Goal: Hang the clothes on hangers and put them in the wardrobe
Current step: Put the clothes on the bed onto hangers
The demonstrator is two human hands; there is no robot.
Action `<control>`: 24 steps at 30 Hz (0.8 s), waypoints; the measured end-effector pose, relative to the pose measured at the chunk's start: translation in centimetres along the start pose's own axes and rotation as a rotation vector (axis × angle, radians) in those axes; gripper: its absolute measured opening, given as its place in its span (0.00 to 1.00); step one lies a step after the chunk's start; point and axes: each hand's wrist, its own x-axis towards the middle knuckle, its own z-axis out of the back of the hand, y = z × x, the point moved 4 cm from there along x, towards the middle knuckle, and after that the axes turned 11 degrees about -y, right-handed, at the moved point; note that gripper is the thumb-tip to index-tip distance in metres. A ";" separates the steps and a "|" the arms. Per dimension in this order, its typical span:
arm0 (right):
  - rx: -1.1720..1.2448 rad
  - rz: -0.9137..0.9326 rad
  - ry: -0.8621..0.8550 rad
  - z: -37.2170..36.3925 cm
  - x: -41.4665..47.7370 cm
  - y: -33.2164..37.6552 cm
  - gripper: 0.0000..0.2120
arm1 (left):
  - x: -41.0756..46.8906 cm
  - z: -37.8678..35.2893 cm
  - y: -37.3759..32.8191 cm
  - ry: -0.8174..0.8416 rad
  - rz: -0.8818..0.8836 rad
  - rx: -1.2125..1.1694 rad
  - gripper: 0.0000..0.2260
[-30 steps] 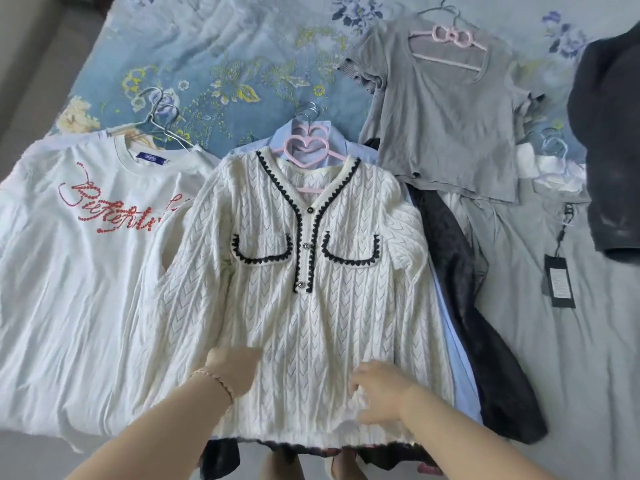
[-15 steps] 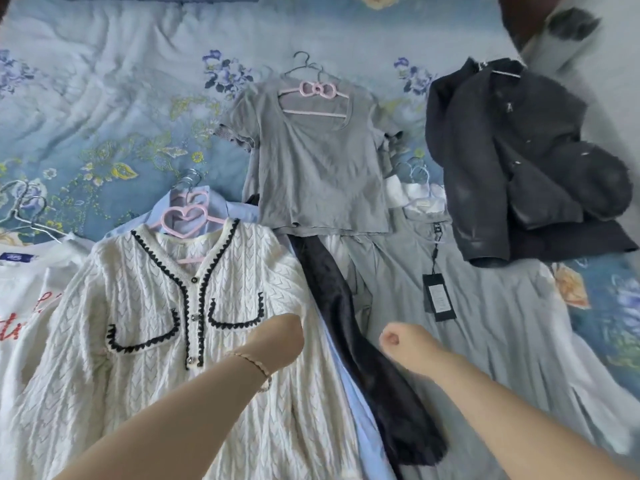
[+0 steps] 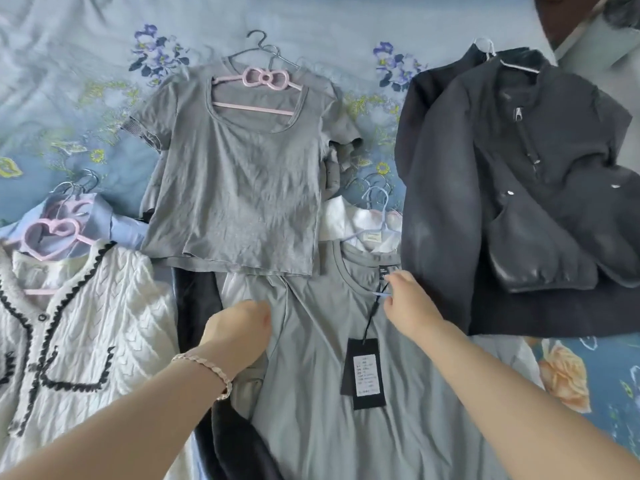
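Observation:
A grey dress (image 3: 311, 410) with a black price tag (image 3: 363, 372) lies flat on the bed in front of me. My left hand (image 3: 239, 334) sits at the dress's left shoulder, its fingers curled into the fabric. At the neckline, my right hand (image 3: 408, 303) pinches the collar, where a bit of light blue shows. Above the dress lies a grey T-shirt (image 3: 242, 174) on a pink bow hanger (image 3: 265, 77). At the left, a white knit cardigan (image 3: 86, 327) hangs on a pink heart hanger (image 3: 48, 233).
A dark jacket (image 3: 519, 188) on a white hanger lies at the right, overlapping the dress's edge. A white garment (image 3: 349, 223) on a light blue hanger (image 3: 377, 202) sits behind the neckline. A black garment (image 3: 197, 306) and a blue shirt (image 3: 110, 223) lie beside the cardigan. Everything rests on a floral bedspread (image 3: 69, 81).
My view swung right, from the white cardigan to the grey dress. Both hands left the cardigan's hem, crossed over as fists, and now rest on the dress's shoulder and neckline.

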 end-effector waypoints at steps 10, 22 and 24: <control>-0.169 -0.413 -0.208 -0.7 8.7 -4.5 0.31 | 1.4 -1.1 -0.4 -0.002 -0.018 0.024 0.09; -0.164 -0.182 -0.165 3.6 9.3 -6.8 0.13 | 0.7 -0.4 -2.3 -0.010 -0.033 -0.037 0.07; -0.017 -0.055 -0.343 5.2 7.6 -6.8 0.17 | 0.3 0.5 -3.4 -0.095 -0.095 -0.121 0.12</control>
